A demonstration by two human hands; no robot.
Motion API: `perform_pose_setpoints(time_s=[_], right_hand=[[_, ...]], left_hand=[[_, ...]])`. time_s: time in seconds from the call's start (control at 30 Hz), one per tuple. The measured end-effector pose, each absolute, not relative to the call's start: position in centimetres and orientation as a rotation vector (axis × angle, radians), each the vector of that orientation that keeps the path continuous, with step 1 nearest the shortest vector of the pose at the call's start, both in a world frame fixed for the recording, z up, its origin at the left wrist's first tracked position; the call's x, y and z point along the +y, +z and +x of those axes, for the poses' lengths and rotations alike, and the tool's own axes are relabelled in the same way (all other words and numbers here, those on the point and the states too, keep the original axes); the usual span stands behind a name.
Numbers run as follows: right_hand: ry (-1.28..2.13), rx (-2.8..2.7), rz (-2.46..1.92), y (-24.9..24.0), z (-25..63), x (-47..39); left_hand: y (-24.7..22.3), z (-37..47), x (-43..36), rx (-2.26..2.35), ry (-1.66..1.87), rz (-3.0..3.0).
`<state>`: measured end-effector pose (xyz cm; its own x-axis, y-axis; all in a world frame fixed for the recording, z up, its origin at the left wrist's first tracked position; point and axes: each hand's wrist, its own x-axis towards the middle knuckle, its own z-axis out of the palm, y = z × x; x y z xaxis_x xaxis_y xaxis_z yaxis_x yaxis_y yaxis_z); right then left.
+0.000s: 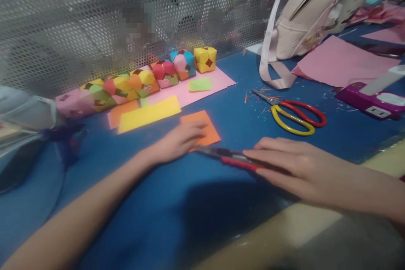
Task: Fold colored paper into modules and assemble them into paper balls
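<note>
My left hand (180, 140) lies over the left part of an orange paper square (212, 130) on the blue table, its fingers stretched out toward the right. In my right hand (294, 162) is a slim pointed tool (238, 162) with a red and dark handle; motion blur hides its exact kind. The tool's tip points left, close to the paper's lower edge and my left hand. Whether it touches the paper I cannot tell. Behind the left hand are a yellow paper strip (150, 114) and a partly covered orange sheet (122, 114).
Several folded paper cubes (163, 74) line the perforated metal panel (95, 29). Scissors (292, 114) with red and yellow handles lie beyond my right hand, near paper scraps. A purple power strip (373, 101), pink paper (344, 61) and a pale bag (303, 21) occupy the right side.
</note>
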<state>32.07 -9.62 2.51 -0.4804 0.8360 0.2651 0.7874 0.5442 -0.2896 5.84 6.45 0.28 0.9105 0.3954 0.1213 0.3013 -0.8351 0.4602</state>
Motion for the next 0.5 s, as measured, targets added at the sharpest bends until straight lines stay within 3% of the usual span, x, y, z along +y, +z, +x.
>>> perform_pose_setpoints(time_s=[0.1, 0.33, 0.5], right_hand=[[0.149, -2.360, -1.430, 2.2, 33.6, -8.4], [-0.394, -2.333, -1.770, 0.7, 35.4, -6.0], [-0.456, -2.394, -1.591, 2.3, 32.7, -5.0]], left_hand=[[0.1, 5.6, 6.5, 0.557, 0.386, 2.580], [0.1, 5.5, 6.3, 0.796, 0.631, 2.564], [-0.1, 5.7, 6.4, 0.960, 0.507, 2.534]])
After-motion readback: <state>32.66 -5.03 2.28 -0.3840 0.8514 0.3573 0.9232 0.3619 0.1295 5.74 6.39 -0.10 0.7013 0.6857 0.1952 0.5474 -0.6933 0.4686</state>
